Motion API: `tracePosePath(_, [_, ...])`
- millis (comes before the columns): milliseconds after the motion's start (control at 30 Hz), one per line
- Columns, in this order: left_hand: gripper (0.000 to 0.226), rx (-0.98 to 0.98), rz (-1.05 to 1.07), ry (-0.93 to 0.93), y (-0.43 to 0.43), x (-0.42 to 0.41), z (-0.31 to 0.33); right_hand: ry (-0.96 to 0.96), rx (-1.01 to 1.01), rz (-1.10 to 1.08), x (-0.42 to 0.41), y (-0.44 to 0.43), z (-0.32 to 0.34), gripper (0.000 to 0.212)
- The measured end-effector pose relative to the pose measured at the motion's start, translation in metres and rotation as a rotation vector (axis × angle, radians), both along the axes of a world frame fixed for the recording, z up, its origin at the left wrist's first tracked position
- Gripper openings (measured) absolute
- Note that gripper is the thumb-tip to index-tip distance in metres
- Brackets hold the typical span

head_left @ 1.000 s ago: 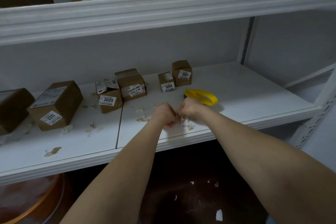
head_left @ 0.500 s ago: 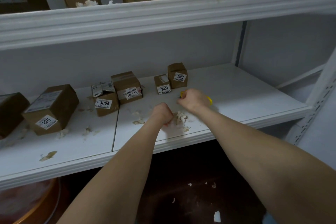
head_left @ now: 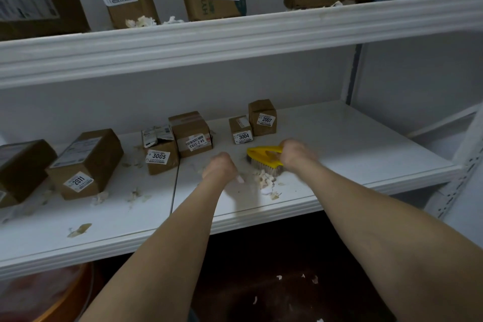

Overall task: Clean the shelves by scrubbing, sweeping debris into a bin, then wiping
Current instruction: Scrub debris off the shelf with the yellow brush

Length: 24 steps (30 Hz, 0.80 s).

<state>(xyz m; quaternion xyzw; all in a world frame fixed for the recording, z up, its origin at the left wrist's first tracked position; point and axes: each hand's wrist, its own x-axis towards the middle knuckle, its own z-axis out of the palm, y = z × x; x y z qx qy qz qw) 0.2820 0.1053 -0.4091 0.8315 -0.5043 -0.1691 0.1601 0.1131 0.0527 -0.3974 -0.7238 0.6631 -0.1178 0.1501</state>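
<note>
Gripping the brush [head_left: 257, 155] at frame centre, the right hand [head_left: 296, 154] should make short strokes and keep the debris [head_left: 265, 181] piled near the shelf [head_left: 352, 144] edge. The left hand [head_left: 220, 168] is curled; I cannot tell whether it holds anything.

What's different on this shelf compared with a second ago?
The right hand left the scrap pile, reached back to the yellow brush and took hold of it. The brush now sits bristles-down right behind the scraps. The left hand stayed curled beside the pile, and the boxes stayed put.
</note>
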Motion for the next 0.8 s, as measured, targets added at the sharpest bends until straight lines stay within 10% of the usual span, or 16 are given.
tracePosePath(333, [0.032, 0.035, 0.118, -0.015, -0.005, 0.040, -0.006, -0.244, 0.011, -0.089, 0.025, -0.033, 0.005, 0.036])
tracePosePath(800, [0.028, -0.028, 0.030, 0.059, -0.009, 0.015, 0.004, -0.288, 0.152, 0.324, 0.045, -0.028, 0.005, 0.053])
